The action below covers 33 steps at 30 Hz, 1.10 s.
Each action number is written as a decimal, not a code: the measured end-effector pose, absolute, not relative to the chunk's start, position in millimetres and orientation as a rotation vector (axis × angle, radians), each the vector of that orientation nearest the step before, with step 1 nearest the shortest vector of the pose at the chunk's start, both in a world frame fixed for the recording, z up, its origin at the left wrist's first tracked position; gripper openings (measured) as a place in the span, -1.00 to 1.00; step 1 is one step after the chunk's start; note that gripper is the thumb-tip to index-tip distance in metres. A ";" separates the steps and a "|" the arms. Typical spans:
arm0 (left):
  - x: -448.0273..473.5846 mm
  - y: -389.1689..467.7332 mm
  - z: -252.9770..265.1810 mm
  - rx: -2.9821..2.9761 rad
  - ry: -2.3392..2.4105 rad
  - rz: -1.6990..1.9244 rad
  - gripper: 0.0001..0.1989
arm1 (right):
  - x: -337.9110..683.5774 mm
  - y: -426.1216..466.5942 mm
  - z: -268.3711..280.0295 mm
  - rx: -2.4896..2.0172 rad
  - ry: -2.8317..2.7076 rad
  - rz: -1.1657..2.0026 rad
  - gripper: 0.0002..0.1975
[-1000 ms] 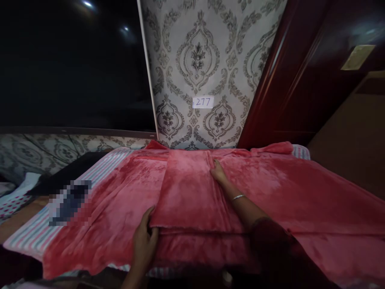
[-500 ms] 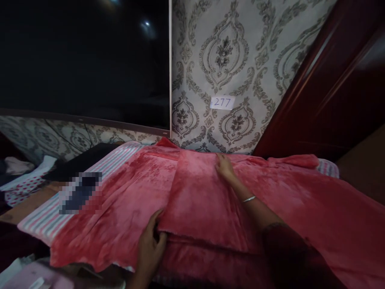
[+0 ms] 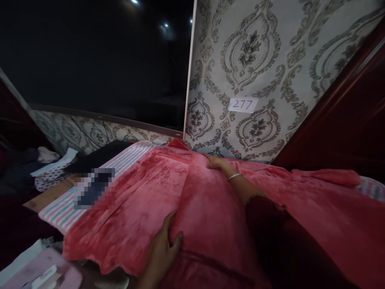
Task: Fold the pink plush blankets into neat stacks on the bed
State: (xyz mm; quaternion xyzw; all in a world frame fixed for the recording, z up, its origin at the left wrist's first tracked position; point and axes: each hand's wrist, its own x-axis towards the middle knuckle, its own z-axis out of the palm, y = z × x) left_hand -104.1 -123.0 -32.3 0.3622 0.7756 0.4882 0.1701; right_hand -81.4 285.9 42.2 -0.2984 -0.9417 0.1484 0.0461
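A red plush cloth (image 3: 144, 188), which looks like a garment with a sleeve-like part at the right, lies spread before me, with a panel (image 3: 207, 204) of it folded over in the middle. My left hand (image 3: 162, 247) is at the near left edge of that panel, thumb on the near side and fingers curled at the fold; the fingertips are partly hidden. At the far edge, my right hand (image 3: 215, 161), below a silver bangle, has its fingers closed on the fabric near the panel's upper corner. Striped fabric (image 3: 57, 212) shows underneath at the left.
A large dark screen (image 3: 105, 60) stands behind at the left, near patterned wallpaper bearing a label (image 3: 243, 104) marked 277. Glossy red-brown wood (image 3: 339, 108) rises at the right. A blurred dark object (image 3: 94, 188) lies on the cloth's left side. A pink item (image 3: 51, 267) sits at the lower left.
My right hand has moved left along the far edge, closer to the panel's corner. The panel's near edge lies lower, and my left hand stays at its side. The view has shifted left.
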 end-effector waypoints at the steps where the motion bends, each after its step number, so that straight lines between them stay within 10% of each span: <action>1: -102.7 -124.1 -36.1 1.058 2.238 1.355 -0.38 | -81.1 287.9 42.2 -0.925 -2.877 0.456 -0.20; 8: -89.9 -129.3 -45.1 1.195 2.423 1.422 -0.46 | -62.1 282.2 29.1 -0.955 -2.688 0.441 -0.66; 23: -65.1 -153.3 40.6 1.051 2.215 2.019 -0.70 | -48.6 259.8 121.8 -0.617 -2.002 0.400 -0.84; 33: -187.1 -223.8 20.7 0.764 2.593 1.723 -0.42 | -183.3 176.2 80.9 -0.863 -2.532 0.343 -0.71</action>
